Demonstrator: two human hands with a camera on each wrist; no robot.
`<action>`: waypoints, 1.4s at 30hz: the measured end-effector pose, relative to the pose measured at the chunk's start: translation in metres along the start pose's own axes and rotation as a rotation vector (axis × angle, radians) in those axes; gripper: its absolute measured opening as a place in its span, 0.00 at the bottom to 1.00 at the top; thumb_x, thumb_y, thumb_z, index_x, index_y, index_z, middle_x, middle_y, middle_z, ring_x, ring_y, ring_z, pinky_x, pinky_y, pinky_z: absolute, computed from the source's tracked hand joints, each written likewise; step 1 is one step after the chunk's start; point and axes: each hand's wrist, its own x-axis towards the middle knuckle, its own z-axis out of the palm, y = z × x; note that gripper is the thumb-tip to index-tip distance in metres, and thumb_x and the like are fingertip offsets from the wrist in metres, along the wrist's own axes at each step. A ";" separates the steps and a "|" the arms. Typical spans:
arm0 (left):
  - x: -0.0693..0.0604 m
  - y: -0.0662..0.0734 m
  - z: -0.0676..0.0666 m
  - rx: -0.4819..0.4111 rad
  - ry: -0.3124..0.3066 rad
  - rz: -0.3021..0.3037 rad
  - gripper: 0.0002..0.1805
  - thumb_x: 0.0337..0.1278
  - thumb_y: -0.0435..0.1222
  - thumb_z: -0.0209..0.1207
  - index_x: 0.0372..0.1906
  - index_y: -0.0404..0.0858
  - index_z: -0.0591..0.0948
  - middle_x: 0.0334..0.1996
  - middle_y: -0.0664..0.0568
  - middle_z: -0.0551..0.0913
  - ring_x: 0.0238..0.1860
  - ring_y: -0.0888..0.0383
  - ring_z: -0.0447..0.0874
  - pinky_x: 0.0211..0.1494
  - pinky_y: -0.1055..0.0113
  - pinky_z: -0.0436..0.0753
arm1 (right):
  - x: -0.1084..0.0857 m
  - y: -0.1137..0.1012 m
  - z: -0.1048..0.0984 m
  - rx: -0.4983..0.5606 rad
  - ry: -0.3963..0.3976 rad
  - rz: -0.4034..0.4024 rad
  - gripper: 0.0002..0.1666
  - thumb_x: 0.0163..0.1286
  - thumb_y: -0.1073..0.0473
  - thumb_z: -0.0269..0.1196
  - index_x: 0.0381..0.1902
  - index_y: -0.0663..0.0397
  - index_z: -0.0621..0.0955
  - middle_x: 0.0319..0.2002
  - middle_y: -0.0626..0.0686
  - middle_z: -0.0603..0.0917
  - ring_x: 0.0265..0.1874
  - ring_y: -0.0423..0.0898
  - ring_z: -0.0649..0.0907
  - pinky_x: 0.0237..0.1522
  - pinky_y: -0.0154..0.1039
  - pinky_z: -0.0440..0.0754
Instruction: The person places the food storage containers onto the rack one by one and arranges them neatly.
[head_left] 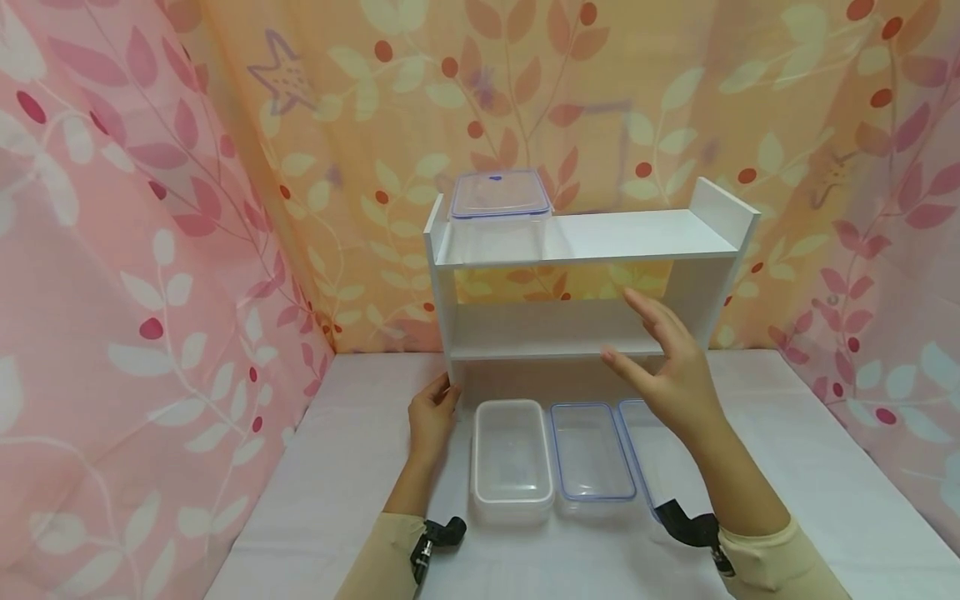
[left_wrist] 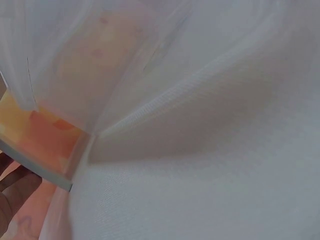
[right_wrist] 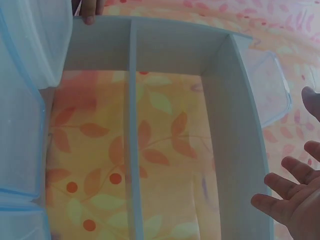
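Note:
A white two-tier shelf [head_left: 630, 237] stands on the table. My left hand [head_left: 432, 421] grips the lower front edge of its left side panel; in the right wrist view a fingertip of this left hand [right_wrist: 89, 11] laps over the panel edge. Held up before the shelf's right half, my right hand [head_left: 675, 379] has spread fingers and holds nothing. A clear box with a blue-edged lid [head_left: 501, 196] sits at the left end of the top board. In front of the shelf are a white-rimmed clear box [head_left: 513, 454], a blue-rimmed box [head_left: 594, 454] and another blue-rimmed box [head_left: 663, 454], partly hidden by my right arm.
A pale cloth covers the table [head_left: 337, 500]. Leaf-patterned orange curtain [head_left: 360, 275] hangs close behind the shelf, and pink curtain [head_left: 150, 333] closes the left side. The shelf's top has raised ends, including the right end panel [head_left: 723, 212].

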 end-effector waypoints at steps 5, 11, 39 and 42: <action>0.000 0.000 0.001 -0.011 -0.001 0.006 0.19 0.68 0.33 0.64 0.62 0.37 0.84 0.55 0.38 0.86 0.52 0.48 0.89 0.46 0.72 0.84 | -0.010 0.004 -0.005 -0.026 0.003 -0.010 0.52 0.51 0.70 0.80 0.74 0.47 0.73 0.71 0.51 0.75 0.70 0.32 0.70 0.69 0.23 0.65; -0.001 0.002 0.000 -0.007 -0.001 -0.001 0.19 0.68 0.34 0.65 0.61 0.38 0.84 0.55 0.41 0.87 0.52 0.49 0.89 0.47 0.71 0.84 | -0.022 0.011 -0.010 -0.039 0.013 -0.016 0.54 0.47 0.73 0.80 0.73 0.51 0.74 0.70 0.54 0.76 0.70 0.30 0.70 0.69 0.22 0.64; 0.000 0.003 -0.001 0.010 -0.007 -0.013 0.21 0.67 0.35 0.65 0.63 0.35 0.83 0.54 0.39 0.87 0.51 0.49 0.89 0.46 0.68 0.85 | -0.069 0.018 -0.035 -0.030 0.019 0.033 0.53 0.45 0.80 0.76 0.72 0.60 0.73 0.68 0.64 0.76 0.72 0.33 0.69 0.70 0.21 0.62; -0.001 0.004 -0.001 0.010 -0.008 -0.016 0.21 0.68 0.35 0.65 0.63 0.35 0.83 0.54 0.38 0.87 0.51 0.49 0.89 0.46 0.69 0.85 | -0.073 0.017 -0.037 -0.029 0.024 0.025 0.53 0.44 0.82 0.75 0.72 0.63 0.73 0.67 0.67 0.76 0.72 0.33 0.69 0.70 0.22 0.62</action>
